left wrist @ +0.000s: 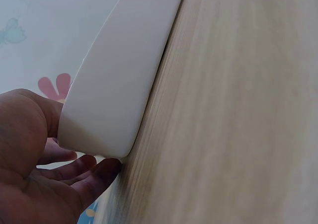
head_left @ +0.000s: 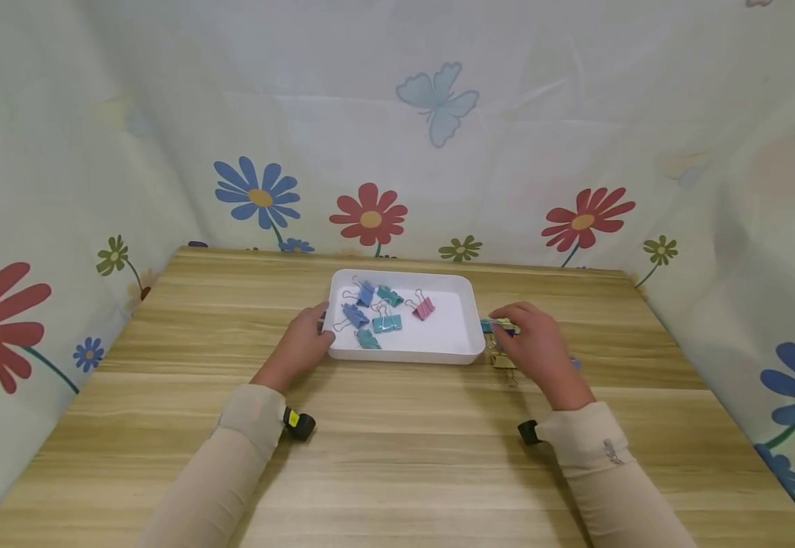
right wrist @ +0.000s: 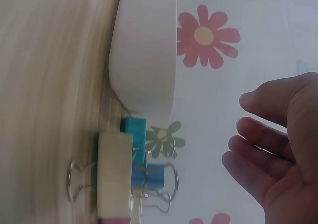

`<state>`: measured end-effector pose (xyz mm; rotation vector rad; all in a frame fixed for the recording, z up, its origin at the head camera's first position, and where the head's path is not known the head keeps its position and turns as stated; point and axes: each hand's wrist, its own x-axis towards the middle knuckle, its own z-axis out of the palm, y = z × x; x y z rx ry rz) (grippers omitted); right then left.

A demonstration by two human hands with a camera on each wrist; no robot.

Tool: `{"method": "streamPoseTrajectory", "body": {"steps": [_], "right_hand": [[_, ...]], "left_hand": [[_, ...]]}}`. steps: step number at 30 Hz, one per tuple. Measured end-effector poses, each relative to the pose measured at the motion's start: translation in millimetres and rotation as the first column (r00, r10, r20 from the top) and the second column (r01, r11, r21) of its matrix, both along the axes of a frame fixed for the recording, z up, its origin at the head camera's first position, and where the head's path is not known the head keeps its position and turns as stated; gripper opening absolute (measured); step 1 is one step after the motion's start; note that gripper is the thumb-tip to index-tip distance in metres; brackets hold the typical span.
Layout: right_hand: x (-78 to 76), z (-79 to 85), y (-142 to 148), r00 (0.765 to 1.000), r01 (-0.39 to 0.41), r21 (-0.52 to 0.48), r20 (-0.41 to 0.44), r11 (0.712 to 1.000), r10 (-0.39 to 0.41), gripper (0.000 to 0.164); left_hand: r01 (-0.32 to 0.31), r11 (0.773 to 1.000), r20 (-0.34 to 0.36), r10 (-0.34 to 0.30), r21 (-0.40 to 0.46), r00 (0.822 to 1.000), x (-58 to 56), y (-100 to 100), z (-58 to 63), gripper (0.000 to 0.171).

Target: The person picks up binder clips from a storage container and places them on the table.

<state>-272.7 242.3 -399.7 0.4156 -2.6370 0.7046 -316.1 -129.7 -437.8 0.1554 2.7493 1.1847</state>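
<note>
A white tray (head_left: 445, 352) lies on the table with several blue and teal binder clips (head_left: 387, 323) toward its left half and a pink binder clip (head_left: 423, 307) near its middle. My left hand (head_left: 301, 340) holds the tray's left end, thumb over the rim and fingers against the outer wall (left wrist: 107, 105). Just right of the tray, my right hand (head_left: 537, 342) hovers over a group of binder clips, fingers slightly bent and apart, gripping nothing (right wrist: 278, 149). In that group are a yellow binder clip (right wrist: 114, 174), a teal one (right wrist: 135, 127) and a blue one (right wrist: 155, 176); the hand partly hides them in the head view.
The wooden table (head_left: 384, 457) stretches in front of the tray and to both sides. A flowered cloth (head_left: 507, 152) hangs behind and beside it. Black wrist devices (head_left: 299, 424) sit at both cuffs.
</note>
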Motion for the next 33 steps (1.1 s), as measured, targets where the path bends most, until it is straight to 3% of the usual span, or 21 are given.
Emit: {"method": "streamPoseTrajectory", "body": {"steps": [8, 33], "right_hand": [[-5.6, 2.5, -27.0, 0.997, -0.006, -0.022, 0.079, 1.000, 0.007, 0.024], [-25.0, -8.3, -107.8, 0.984, -0.156, -0.072, 0.080, 0.985, 0.162, 0.025]], "left_hand": [[-0.005, 1.000, 0.006, 0.005, -0.015, 1.000, -3.2, -0.1, -3.0, 0.065], [-0.014, 1.000, 0.007, 0.014, -0.003, 1.000, -1.9, 0.6, -1.5, 0.065]]}}
